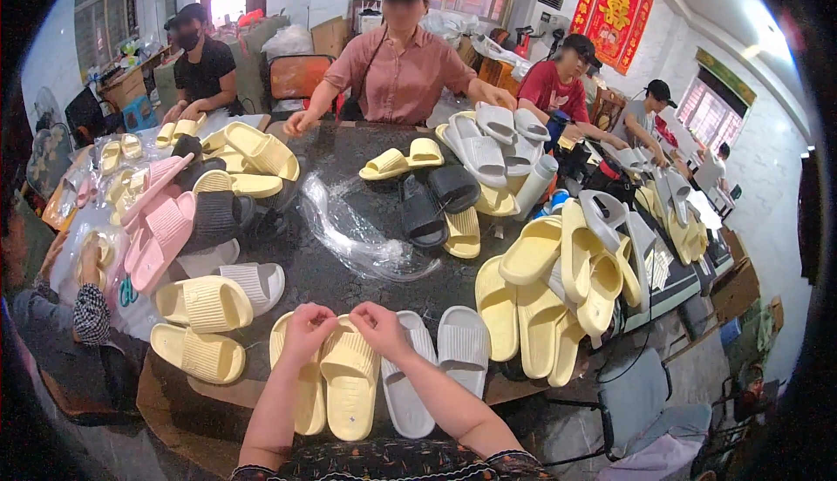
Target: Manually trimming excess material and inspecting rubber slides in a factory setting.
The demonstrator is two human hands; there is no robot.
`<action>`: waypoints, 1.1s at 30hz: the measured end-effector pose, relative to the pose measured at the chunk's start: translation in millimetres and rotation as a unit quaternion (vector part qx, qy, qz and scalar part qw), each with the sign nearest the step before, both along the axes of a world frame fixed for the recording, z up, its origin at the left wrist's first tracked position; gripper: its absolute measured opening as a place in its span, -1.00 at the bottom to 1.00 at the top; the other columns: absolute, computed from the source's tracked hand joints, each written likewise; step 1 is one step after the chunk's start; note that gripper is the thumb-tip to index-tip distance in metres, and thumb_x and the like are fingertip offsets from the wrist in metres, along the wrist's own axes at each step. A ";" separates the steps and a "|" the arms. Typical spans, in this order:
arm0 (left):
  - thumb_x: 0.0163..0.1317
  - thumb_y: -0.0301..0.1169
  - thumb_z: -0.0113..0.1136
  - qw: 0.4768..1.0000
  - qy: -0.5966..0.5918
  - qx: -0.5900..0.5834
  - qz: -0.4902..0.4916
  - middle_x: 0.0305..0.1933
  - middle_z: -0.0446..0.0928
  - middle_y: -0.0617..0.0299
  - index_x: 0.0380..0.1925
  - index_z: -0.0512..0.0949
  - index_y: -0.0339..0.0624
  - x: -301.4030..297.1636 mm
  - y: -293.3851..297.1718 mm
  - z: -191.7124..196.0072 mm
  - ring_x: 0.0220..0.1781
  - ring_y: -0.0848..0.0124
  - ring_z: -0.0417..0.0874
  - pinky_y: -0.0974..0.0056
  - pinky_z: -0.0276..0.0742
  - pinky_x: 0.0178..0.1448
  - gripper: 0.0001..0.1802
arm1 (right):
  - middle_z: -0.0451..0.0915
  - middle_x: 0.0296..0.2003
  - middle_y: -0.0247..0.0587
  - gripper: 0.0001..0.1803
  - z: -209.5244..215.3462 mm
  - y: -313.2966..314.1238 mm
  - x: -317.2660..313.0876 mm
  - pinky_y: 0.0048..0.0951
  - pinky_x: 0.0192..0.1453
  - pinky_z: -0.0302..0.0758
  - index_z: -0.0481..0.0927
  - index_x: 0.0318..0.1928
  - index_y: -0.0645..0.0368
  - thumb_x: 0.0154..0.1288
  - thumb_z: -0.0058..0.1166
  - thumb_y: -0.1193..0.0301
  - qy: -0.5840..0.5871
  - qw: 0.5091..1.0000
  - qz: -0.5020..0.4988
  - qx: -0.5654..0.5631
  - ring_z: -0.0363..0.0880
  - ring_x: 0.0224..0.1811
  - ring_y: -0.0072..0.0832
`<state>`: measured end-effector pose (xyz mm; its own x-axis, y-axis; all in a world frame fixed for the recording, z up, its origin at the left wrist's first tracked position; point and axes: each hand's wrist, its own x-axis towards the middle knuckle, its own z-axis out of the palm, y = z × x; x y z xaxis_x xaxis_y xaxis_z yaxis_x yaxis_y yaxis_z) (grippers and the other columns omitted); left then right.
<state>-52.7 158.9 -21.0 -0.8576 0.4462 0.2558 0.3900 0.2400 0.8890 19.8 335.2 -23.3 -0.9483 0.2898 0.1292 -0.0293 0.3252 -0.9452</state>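
Note:
Both hands are close together over a pair of yellow slide slippers (349,389) at the table's near edge. My left hand (311,331) is closed, its thumb and fingers pinched above the left slipper. Fingers pinched too, my right hand (377,331) is over the toe end of the right one. Whatever the fingertips hold, if anything, is too small to make out. A pair of grey slippers (463,359) lies just right of the yellow pair, partly under my right forearm. To the left are two more yellow slippers (199,355) and a grey one (259,285).
Clear plastic film (357,237) lies mid-table. A heap of yellow and grey slippers (540,298) rises at right; pink slippers (161,237) and black ones stand at left. A bottle (536,180) is among the far slippers. Several people work around the table; a chair (628,411) is at lower right.

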 end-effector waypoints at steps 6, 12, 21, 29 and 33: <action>0.05 -0.46 0.32 1.000 -0.006 0.004 -0.002 -0.41 0.55 0.25 -0.42 0.62 -0.22 -0.7 1.8 2.4 -0.29 0.42 0.52 0.33 0.44 -0.17 -0.90 | 0.49 -0.52 -0.40 -0.79 -6.1 4.7 -1.2 -0.57 -0.36 0.38 0.60 -0.24 0.20 0.29 0.17 0.30 0.035 0.996 0.033 0.076 0.37 -0.48 -0.69; 0.02 -0.44 0.32 0.998 -0.047 0.010 0.033 -0.41 0.56 0.22 -0.45 0.62 -0.21 -0.2 1.6 8.5 -0.24 0.35 0.53 0.27 0.44 -0.12 -0.89 | 0.48 -0.52 -0.41 -0.79 0.1 1.1 -3.0 -0.58 -0.40 0.30 0.61 -0.24 0.21 0.28 0.17 0.31 0.004 0.999 -0.001 -0.046 0.34 -0.48 -0.70; 0.06 -0.49 0.31 0.998 -0.044 0.030 0.028 -0.39 0.52 0.27 -0.42 0.62 -0.22 1.9 2.4 5.8 -0.27 0.43 0.51 0.34 0.43 -0.16 -0.92 | 0.49 -0.56 -0.26 -0.79 -2.6 0.7 -2.7 -0.45 -0.43 0.36 0.59 -0.28 0.22 0.26 0.15 0.31 0.025 1.000 -0.002 -0.008 0.40 -0.55 -0.55; 0.05 -0.50 0.30 1.000 -0.019 -0.014 -0.010 -0.40 0.51 0.26 -0.41 0.62 -0.24 3.0 3.5 6.0 -0.29 0.43 0.51 0.33 0.46 -0.17 -0.91 | 0.52 -0.56 -0.23 -0.80 -1.0 0.8 -1.7 -0.46 -0.43 0.37 0.60 -0.27 0.20 0.25 0.16 0.31 0.055 0.998 0.002 0.021 0.43 -0.55 -0.54; 0.05 -0.50 0.30 0.998 -0.055 0.017 0.009 -0.41 0.51 0.25 -0.41 0.61 -0.24 1.8 2.9 10.4 -0.30 0.43 0.51 0.34 0.45 -0.17 -0.90 | 0.53 -0.55 -0.31 -0.78 2.9 3.9 -2.6 -0.50 -0.39 0.37 0.59 -0.26 0.23 0.27 0.16 0.31 0.018 1.000 0.011 0.004 0.41 -0.52 -0.60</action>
